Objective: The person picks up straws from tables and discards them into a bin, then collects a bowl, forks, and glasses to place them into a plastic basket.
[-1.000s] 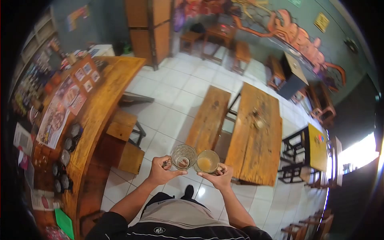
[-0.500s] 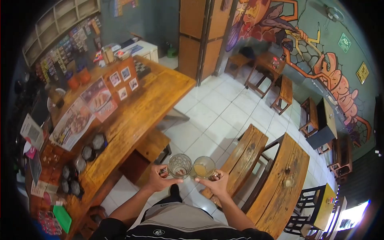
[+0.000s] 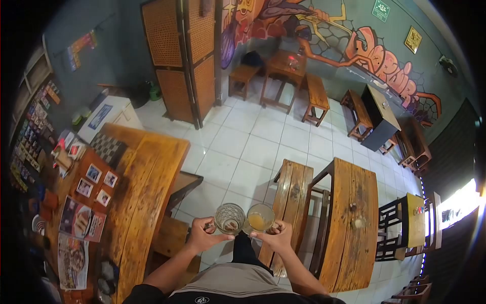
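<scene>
In the head view, my left hand (image 3: 202, 234) is closed around the handle of a clear glass mug (image 3: 229, 219), its thumb stretched along the near side. Only the patterned glass and a little at the bottom show inside it. My right hand (image 3: 278, 236) grips a second glass mug (image 3: 260, 218) by its handle, with some cloudy yellowish-brown liquid in it. The two mugs are side by side in front of my body, above the tiled floor, their rims close together.
A wooden counter (image 3: 144, 172) with posters runs along the left. On the right stand a wooden bench (image 3: 293, 185) and a long table (image 3: 349, 253) bearing a small glass jar (image 3: 358, 223). A folding screen (image 3: 169, 76), more benches and a small table (image 3: 286, 63) are farther back.
The view has swung to the right and forward, so the counter has slid left and the tables sit closer. Both mugs stay held in my hands.
</scene>
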`<state>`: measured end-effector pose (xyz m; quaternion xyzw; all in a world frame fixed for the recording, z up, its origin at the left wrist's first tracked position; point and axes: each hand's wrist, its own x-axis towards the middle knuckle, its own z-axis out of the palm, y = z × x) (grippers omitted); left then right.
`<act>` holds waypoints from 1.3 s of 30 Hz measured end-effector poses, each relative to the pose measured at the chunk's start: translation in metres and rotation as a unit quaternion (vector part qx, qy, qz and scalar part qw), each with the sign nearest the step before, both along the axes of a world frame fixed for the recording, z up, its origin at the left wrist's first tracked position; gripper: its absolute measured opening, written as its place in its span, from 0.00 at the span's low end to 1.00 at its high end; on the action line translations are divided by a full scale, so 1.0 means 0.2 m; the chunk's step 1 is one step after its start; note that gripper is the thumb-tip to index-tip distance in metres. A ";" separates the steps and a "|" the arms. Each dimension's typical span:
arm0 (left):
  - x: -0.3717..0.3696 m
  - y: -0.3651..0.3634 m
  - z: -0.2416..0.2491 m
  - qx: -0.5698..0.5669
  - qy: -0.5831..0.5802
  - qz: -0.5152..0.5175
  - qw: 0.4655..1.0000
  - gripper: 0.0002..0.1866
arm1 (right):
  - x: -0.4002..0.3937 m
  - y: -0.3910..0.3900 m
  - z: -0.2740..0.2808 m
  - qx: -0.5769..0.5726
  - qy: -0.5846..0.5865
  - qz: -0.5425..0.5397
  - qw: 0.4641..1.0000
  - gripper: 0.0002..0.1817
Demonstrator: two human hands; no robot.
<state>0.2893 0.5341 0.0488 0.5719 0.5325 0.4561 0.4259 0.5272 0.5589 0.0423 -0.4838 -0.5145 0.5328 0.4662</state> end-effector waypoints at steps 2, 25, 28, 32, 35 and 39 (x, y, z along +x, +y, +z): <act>0.03 0.17 0.01 -0.007 0.014 -0.032 0.999 0.17 | 0.03 0.15 -0.03 -0.012 -0.003 -0.022 1.000 0.24; -0.43 1.72 0.02 -0.036 -0.060 0.199 0.977 0.18 | -0.58 2.16 -0.02 0.019 -0.033 0.183 0.982 0.25; -0.59 1.95 -0.01 -0.037 -0.103 0.202 0.973 0.19 | -0.75 2.40 0.00 0.053 -0.010 0.196 0.979 0.19; -0.77 2.33 0.01 -0.012 -0.117 0.180 0.977 0.19 | -0.90 2.72 0.11 0.049 -0.037 0.184 0.981 0.18; -0.86 2.54 -0.03 -0.013 -0.074 0.167 0.983 0.18 | -0.97 2.91 0.12 0.043 -0.037 0.164 0.985 0.18; -0.94 2.82 0.05 0.011 -0.092 0.188 0.978 0.18 | -1.05 3.22 0.07 0.046 -0.018 0.166 0.985 0.18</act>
